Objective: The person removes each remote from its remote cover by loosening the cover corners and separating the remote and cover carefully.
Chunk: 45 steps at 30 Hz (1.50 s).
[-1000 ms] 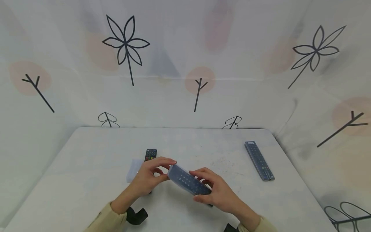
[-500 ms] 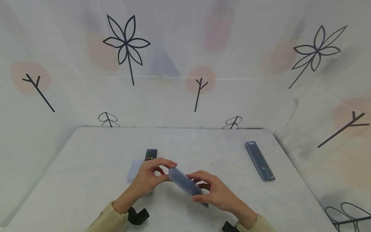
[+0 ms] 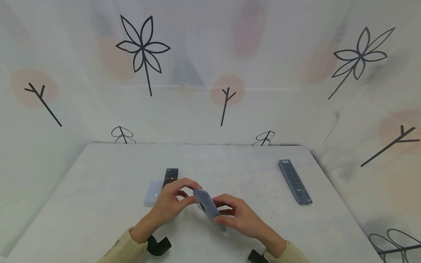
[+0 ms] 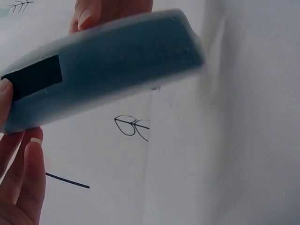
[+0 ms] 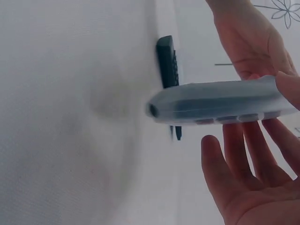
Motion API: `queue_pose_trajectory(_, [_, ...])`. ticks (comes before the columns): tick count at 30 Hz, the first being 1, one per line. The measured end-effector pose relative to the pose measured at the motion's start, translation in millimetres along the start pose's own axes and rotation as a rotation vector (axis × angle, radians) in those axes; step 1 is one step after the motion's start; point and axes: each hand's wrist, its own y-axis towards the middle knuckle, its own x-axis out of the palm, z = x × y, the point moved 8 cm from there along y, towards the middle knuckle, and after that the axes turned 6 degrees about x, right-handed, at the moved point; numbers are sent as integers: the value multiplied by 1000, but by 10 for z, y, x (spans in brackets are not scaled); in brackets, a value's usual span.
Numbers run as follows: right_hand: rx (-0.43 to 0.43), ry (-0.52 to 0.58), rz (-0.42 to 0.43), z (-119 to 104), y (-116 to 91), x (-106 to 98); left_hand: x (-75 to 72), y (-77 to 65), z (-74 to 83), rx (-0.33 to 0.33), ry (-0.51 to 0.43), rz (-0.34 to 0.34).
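Observation:
Both hands hold a remote control (image 3: pixel 208 206) in a translucent bluish cover above the table. My left hand (image 3: pixel 172 201) pinches its far end between thumb and fingers. Toward its near end, my right hand (image 3: pixel 241 215) grips the sides with thumb and fingers. The left wrist view shows the covered back of the remote control (image 4: pixel 126 58), with a dark rectangular opening near the left hand's thumb. Seen edge-on in the right wrist view, the remote control (image 5: pixel 211 105) has a small dark hole at its rounded end. Its button face is hidden in the head view.
Behind the left hand, a black remote (image 3: pixel 171 175) lies partly hidden. Beside it is a translucent flat sleeve (image 3: pixel 152 193). Another remote (image 3: pixel 295 182), dark blue, lies at the right of the white table (image 3: pixel 227 157). A patterned cloth (image 3: pixel 184 109) hangs behind the table.
The held remote control has rolled onto its edge, so its buttons have gone from the head view. My right hand has shifted slightly left with it; the left hand keeps its pinch.

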Motion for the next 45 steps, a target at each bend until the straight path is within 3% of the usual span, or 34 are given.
queue_pose_trajectory(4, [-52, -30, 62, -42, 3, -14, 13, 22, 127, 20, 68, 19])
queue_pose_trajectory(10, [-197, -122, 258, -205, -34, -67, 40, -48, -46, -10, 148, 56])
queue_pose_trajectory(14, [-348, -208, 368, -400, -73, -78, 57, -61, -92, 27, 194, 74])
queue_pose_trajectory(18, [-496, -300, 433, -556, -86, -50, 85, -49, -85, 43, 232, 70])
queue_pose_trajectory(21, [-553, -330, 449, -587, -78, -23, 103, -39, -82, 39, 258, 51])
queue_pose_trajectory(29, [-514, -335, 494, -558, -74, -65, 161, -6, -46, 70, 325, -2])
queue_pose_trajectory(37, [-476, -306, 581, -480, -64, -130, 218, 3, -55, 86, 335, 27])
queue_pose_trajectory(45, [-430, -281, 598, -417, -64, -165, 246, 10, -77, 83, 314, 48])
